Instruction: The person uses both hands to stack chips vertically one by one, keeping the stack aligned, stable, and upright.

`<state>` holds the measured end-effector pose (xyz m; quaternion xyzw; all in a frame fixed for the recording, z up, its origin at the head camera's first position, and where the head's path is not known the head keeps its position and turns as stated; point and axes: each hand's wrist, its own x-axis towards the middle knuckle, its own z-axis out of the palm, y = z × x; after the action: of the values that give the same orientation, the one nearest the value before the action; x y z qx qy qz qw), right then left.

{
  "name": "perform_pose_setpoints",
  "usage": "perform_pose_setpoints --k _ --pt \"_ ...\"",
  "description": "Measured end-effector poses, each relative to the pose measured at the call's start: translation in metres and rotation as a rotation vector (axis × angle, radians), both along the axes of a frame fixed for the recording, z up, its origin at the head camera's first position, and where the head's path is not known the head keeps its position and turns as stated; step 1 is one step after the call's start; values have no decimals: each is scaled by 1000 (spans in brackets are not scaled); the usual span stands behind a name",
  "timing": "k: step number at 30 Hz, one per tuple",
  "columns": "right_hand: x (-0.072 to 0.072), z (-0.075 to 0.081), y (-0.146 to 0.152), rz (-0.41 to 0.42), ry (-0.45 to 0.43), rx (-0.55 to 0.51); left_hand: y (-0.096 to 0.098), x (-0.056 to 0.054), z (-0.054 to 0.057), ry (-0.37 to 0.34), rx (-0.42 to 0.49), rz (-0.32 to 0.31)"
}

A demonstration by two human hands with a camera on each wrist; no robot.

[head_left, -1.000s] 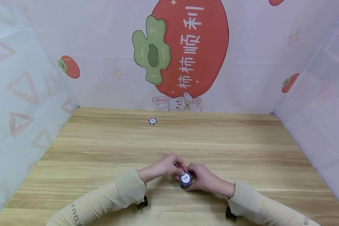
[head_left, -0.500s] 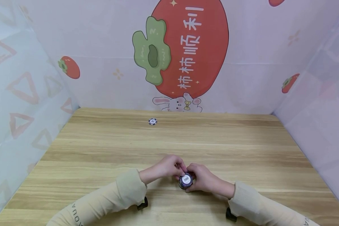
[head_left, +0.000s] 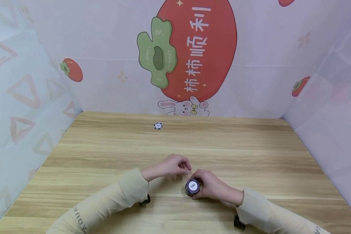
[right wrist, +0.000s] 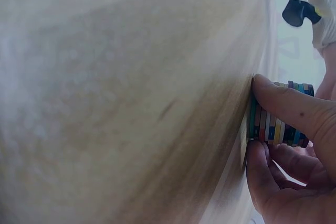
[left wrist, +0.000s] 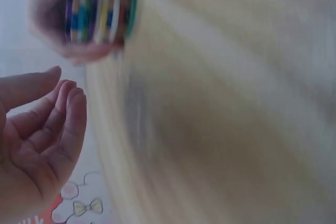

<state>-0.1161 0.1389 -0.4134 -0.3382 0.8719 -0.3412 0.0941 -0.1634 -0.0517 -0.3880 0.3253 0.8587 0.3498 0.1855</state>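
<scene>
A stack of poker chips (head_left: 192,187) in several colours stands on the table, topped by a dark chip marked 500. My right hand (head_left: 209,184) grips the stack low down, thumb on one side and fingers on the other, as the right wrist view shows with the chips' edges (right wrist: 283,124). To the stack's upper left, my left hand (head_left: 175,165) is apart from it with nothing in its fingers. In the left wrist view that hand (left wrist: 42,135) has its thumb and fingers parted and loosely bent, and the stack (left wrist: 102,11) is blurred beyond it.
A single black-and-white chip (head_left: 158,125) marked 10 lies flat near the far edge of the wooden table (head_left: 237,146). Printed cloth walls (head_left: 105,87) rise behind the table and on both sides.
My left hand has let go of the stack and moved up and left from it. My right hand keeps hold of the chips in the same place.
</scene>
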Motion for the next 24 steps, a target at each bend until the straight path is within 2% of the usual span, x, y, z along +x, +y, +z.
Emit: perform_pose_setpoints --k 5,9,11,15,21,24 --pt "1 0 0 -9 3 14 -8 -14 2 234 -161 -37" --pt "1 0 -1 -14 -9 22 -15 -24 2 377 -256 -54" --pt "1 0 -1 -15 -14 23 -19 -30 2 419 -287 -56" --pt "0 0 -1 -15 -16 25 -26 -45 3 460 -343 -46" --pt "0 0 -1 -9 -28 13 -37 -68 3 427 -397 11" --pt "0 1 -1 -11 -28 13 -42 -80 2 434 -393 36"
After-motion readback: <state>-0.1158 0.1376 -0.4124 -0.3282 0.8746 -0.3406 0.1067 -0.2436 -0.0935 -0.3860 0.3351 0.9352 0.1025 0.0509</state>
